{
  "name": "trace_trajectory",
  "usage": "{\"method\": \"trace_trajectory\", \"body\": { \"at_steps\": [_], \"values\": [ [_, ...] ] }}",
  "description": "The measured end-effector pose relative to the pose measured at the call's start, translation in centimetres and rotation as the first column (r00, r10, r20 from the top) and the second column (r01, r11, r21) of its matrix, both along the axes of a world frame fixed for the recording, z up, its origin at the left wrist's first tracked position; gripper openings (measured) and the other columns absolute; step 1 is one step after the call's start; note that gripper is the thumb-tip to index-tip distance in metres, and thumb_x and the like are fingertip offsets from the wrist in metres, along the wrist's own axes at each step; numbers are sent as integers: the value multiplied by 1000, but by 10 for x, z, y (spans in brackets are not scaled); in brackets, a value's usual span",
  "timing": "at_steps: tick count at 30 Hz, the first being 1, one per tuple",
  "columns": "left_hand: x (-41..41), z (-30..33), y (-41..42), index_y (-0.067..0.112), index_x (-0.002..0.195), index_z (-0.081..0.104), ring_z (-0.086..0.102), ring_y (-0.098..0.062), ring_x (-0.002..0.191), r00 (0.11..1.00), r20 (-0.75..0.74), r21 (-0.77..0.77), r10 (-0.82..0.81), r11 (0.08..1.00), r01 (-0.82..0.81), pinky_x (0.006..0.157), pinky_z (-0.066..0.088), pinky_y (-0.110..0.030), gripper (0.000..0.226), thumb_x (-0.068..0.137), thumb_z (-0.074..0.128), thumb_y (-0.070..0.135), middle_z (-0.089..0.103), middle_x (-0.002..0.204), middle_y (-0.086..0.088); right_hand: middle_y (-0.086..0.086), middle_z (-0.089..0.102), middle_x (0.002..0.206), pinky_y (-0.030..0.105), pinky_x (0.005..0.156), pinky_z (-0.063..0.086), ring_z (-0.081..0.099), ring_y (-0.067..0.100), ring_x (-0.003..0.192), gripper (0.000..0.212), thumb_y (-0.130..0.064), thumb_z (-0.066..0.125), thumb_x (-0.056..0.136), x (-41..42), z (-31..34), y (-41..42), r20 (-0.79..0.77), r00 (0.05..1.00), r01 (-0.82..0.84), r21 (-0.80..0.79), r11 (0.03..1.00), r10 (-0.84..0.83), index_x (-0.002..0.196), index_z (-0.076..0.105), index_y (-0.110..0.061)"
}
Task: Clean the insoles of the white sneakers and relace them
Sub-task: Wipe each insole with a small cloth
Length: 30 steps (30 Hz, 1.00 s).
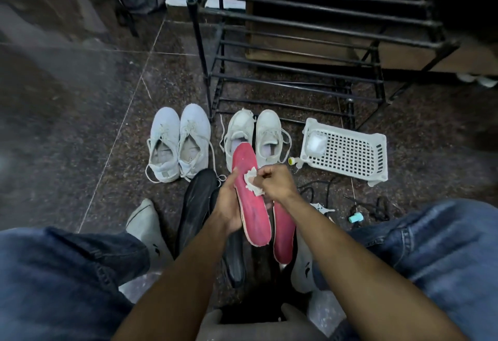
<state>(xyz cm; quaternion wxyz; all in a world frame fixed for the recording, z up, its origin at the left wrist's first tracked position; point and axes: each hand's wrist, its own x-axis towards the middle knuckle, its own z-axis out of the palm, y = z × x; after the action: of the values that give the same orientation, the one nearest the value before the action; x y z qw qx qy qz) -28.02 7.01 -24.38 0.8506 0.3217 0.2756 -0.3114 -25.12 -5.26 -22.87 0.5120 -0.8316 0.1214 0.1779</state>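
My left hand [227,203] grips a red insole [252,206] along its left edge and holds it tilted above the floor. Closed around a small white wipe [252,183], my right hand [275,183] presses it onto the insole's upper half. A second red insole [283,235] lies on the floor just right of the held one. Two black insoles [196,206] lie to the left. One pair of white sneakers [179,142] stands at centre left, another pair [254,135] beyond the held insole, laces loose.
A white perforated plastic basket [347,150] lies on its side at the right, a small bottle with a yellow cap [292,161] beside it. Black laces [377,206] and a teal cap [356,218] lie right. A black metal shoe rack [296,44] stands behind. My socked feet flank the insoles.
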Motion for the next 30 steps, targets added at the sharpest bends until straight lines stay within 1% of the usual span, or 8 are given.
{"method": "trace_trajectory", "body": {
  "at_steps": [3,5,9,13,20,24,27,30],
  "values": [
    [-4,4,0,7,109,67,70,-30,79,1000,26,-74,-2,997,4,67,58,-45,61,94,38,59,71,94,-17,-10,55,83,29,57,43,62,12,68,10,-28,69,87,-4,11,-4,211,975,-10,-289,957,74,83,74,-21],
    [-6,9,-1,6,105,69,71,-28,73,998,66,-86,-24,996,30,60,58,-42,61,96,35,57,72,87,-16,-9,59,86,36,60,51,66,19,68,12,-32,68,87,-6,19,-6,306,951,31,-231,972,43,91,75,-24],
    [-1,14,-6,11,122,63,70,-23,75,988,149,-76,-52,995,64,58,58,-36,59,96,39,58,73,93,-10,-10,67,85,30,64,49,62,13,74,10,-28,66,88,-5,38,-7,323,929,-69,-326,943,180,93,74,-25],
    [2,20,-13,13,113,68,67,-22,67,982,182,-70,-51,995,65,52,52,-31,56,94,40,58,71,87,-9,-7,68,76,26,62,45,63,15,68,6,-27,62,89,-8,49,-2,249,922,-162,-444,881,295,89,68,-24],
    [6,26,-11,3,107,70,63,-26,88,989,127,-136,79,989,-62,85,52,-39,62,81,57,58,63,97,-15,-17,55,64,26,61,39,56,12,68,8,-23,61,84,-41,75,-6,132,791,-474,-485,735,598,78,63,-28],
    [4,33,-20,10,116,67,65,-28,91,988,141,-155,60,987,-38,80,53,-40,60,89,48,61,68,99,-14,-8,69,94,32,73,51,63,18,83,14,-29,57,90,-18,86,-2,247,790,-303,-638,708,561,95,70,-26],
    [-1,39,-26,12,106,72,64,-24,69,977,213,-139,-26,989,57,56,49,-31,64,94,38,64,69,83,-12,0,71,86,39,75,55,65,25,80,12,-28,60,89,11,93,-3,285,864,-155,-633,758,415,89,70,-23],
    [-2,44,-23,10,106,73,63,-25,69,975,223,-192,4,981,40,57,49,-31,63,92,42,63,68,85,-14,0,70,77,38,73,56,66,25,75,11,-28,62,86,8,100,-2,276,884,-160,-579,799,377,83,70,-22]
  ]
}}
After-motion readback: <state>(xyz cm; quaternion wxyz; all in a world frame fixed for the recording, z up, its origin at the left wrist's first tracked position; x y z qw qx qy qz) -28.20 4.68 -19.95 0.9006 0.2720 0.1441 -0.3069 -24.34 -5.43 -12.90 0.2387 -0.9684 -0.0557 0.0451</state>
